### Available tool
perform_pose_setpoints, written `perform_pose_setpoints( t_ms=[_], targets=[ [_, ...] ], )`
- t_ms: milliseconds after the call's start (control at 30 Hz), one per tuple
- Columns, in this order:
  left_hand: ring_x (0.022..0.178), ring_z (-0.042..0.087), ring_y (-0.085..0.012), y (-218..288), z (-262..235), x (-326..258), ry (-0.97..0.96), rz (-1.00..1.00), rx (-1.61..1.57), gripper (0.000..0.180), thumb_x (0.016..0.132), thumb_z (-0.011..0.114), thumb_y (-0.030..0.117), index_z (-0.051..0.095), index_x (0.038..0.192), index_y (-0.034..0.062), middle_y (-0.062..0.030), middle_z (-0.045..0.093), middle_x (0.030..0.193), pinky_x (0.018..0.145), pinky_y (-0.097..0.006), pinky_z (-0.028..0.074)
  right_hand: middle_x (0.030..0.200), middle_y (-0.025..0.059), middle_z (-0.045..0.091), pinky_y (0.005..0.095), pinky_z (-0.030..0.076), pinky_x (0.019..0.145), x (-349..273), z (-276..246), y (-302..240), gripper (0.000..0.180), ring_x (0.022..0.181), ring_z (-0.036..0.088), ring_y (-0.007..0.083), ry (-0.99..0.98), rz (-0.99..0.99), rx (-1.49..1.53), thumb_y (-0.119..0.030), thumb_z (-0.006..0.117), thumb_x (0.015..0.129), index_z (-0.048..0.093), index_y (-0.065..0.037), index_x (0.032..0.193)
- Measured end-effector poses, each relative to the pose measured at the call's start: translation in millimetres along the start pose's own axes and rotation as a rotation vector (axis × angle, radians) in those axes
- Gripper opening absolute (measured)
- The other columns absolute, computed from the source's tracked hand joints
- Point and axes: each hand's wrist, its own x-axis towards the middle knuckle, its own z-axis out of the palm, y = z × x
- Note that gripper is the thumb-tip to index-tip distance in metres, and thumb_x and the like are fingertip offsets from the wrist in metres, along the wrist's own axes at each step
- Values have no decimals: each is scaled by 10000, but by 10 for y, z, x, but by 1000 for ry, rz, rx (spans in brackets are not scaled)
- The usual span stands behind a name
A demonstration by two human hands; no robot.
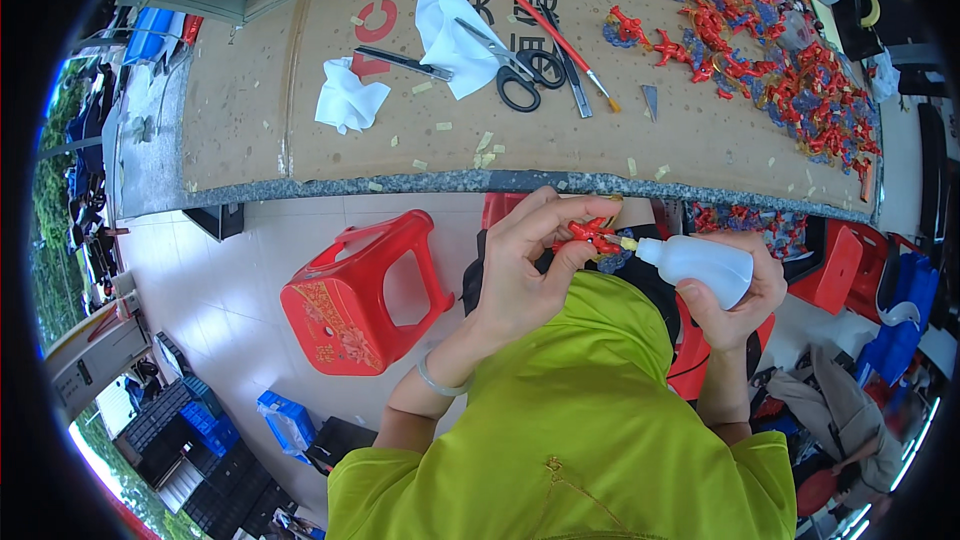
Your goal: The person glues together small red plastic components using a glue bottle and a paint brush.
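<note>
Glue bottle [700, 267] nozzle against red ornament [590, 233]

Flattened brown cardboard sheet [300, 90], once a carton, covers the worktop; large red and dark printed characters run across its upper middle part, partly hidden by tissues and tools. 1 white squeeze bottle [700, 267] with a yellow nozzle lies sideways in the right hand [735, 305], below the table edge; no label shows on it. Blue crates [285, 420] stand on the floor at lower left.
</note>
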Motion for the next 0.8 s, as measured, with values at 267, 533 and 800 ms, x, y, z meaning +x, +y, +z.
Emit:
perform_pose_setpoints(
  t_ms=[267,533,800],
  targets=[
    [886,605,-118,7,-4,-2,-1,-6,4,366,805,556,-186,589,1148,-62,-73,539,1031,720,-202,490,808,133,703,234,523,633,-12,40,13,356,710,695,163,17,-10,10,-77,794,619,637,45,914],
    [858,583,-101,23,-3,4,3,-10,29,368,800,558,-188,602,1139,-53,-60,536,996,705,-197,479,754,118,697,223,513,578,33,40,-69,375,646,688,156,-34,-125,-145,-116,816,605,653,55,895],
    [865,590,-108,13,0,-3,8,-4,11,364,800,560,-188,604,1135,-52,-68,544,1012,708,-196,477,722,118,689,222,506,545,41,62,-91,372,606,679,153,-20,-162,-161,-122,814,597,658,55,885]
  ],
)
